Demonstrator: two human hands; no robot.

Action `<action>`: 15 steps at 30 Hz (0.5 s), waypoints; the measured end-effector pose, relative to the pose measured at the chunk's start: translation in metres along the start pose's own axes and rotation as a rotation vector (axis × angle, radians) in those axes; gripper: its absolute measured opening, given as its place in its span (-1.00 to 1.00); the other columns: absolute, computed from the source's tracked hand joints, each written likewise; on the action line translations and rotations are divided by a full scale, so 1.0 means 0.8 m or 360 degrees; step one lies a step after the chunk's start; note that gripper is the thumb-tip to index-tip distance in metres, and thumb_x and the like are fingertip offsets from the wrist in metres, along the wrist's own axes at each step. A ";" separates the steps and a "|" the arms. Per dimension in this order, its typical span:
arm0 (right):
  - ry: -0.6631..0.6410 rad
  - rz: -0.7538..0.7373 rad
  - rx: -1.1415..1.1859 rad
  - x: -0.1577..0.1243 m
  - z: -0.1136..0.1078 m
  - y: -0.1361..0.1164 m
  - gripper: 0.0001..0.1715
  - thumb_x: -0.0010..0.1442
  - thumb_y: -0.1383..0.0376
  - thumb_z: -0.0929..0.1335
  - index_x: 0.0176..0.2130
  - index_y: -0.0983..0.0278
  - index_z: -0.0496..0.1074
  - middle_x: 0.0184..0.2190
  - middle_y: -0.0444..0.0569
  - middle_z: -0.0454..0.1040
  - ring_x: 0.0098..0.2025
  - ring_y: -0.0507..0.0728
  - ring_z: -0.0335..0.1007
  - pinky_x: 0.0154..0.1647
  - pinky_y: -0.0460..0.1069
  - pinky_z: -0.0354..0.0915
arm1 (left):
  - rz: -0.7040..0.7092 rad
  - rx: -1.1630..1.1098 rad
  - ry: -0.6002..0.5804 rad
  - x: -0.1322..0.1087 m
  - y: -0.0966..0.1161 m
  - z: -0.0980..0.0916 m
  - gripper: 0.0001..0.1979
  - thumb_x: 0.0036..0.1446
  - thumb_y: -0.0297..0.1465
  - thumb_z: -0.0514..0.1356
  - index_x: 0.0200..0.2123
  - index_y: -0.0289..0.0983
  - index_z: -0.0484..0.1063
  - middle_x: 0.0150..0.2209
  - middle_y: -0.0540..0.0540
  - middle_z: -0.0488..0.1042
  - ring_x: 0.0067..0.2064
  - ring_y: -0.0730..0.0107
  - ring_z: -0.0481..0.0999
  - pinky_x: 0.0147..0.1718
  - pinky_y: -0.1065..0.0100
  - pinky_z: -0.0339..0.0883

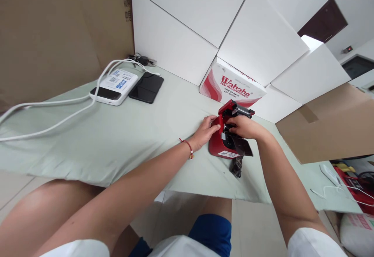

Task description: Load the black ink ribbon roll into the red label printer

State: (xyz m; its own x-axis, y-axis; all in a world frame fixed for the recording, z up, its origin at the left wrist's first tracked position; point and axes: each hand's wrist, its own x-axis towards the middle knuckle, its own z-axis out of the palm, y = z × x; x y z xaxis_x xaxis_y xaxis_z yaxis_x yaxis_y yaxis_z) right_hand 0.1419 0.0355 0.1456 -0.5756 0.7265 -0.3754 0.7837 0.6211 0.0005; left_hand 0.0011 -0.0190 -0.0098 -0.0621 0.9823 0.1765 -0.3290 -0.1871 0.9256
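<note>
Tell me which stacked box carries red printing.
The Wahaha box, directly behind the red device; the other boxes show no red.

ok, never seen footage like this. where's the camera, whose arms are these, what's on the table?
There is one picture, taken by a camera worn on a person's head. It looks down at that person's own bare arms, and there is no robot.

The left hand grips the side of a small red machine whose lid is up. The fingers of the right hand reach into its open top, where a dark strip hangs out. Whether they pinch the strip is unclear.

Everything sits on a pale green cloth. Further back lie a white block, a black phone and a red-and-white box among plain white ones.
</note>
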 end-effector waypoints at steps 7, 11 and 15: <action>-0.0119 -0.0103 -0.0037 0.002 0.009 -0.005 -0.70 0.19 0.47 0.36 -0.13 0.26 0.62 -0.07 0.07 0.66 -0.09 0.23 0.57 -0.08 0.02 0.42 | -0.0006 0.0043 0.0003 -0.003 0.007 0.001 -0.53 0.23 -0.28 0.20 0.18 -0.24 0.31 0.30 -0.25 0.30 0.38 0.08 0.25 0.41 0.01 0.05; 0.0239 -0.0099 0.0245 -0.043 -0.010 -0.008 -0.65 0.33 0.34 0.29 -0.01 0.16 0.60 -0.05 -0.05 0.66 -0.06 0.18 0.58 -0.02 0.04 0.44 | -0.0017 0.0043 0.0004 -0.005 0.011 0.001 -0.53 0.23 -0.27 0.20 0.18 -0.24 0.31 0.31 -0.25 0.30 0.39 0.07 0.24 0.41 0.02 0.07; 0.1178 0.0114 0.0402 -0.060 -0.020 0.000 -0.58 0.40 0.11 0.26 0.07 0.18 0.57 -0.05 0.01 0.66 0.00 0.25 0.54 0.08 0.15 0.41 | -0.0040 0.0021 -0.0009 -0.005 0.011 0.000 -0.51 0.26 -0.24 0.18 0.21 -0.25 0.27 0.34 -0.28 0.27 0.40 0.06 0.24 0.41 0.00 0.07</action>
State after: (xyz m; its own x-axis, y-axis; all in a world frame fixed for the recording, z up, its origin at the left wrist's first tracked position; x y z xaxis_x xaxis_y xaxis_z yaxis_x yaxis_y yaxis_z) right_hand 0.1657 0.0052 0.1787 -0.4579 0.8243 0.3329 0.8030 0.5442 -0.2429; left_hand -0.0015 -0.0247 -0.0023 -0.0487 0.9867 0.1550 -0.3177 -0.1624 0.9342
